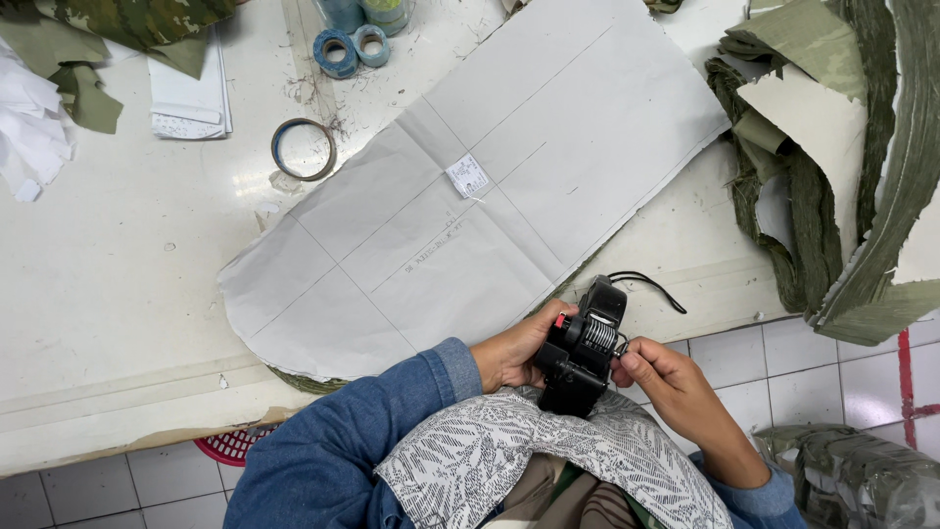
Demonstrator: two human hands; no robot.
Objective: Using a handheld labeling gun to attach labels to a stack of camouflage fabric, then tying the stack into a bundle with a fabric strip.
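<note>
A black hand-held labelling gun with a red button and a ribbed metal roller sits over my lap at the table's front edge. My left hand grips its left side. The fingers of my right hand pinch at the roller side of the gun. A thin black cord loops from the gun's top onto the table. Just beyond lies a large grey paper pattern with a rounded end and a small white label, resting on a stack of green fabric.
Piles of olive green cut fabric lie at the right. Tape rolls, an empty tape ring, white papers and camouflage cloth sit at the back left. A red basket and tiled floor are below.
</note>
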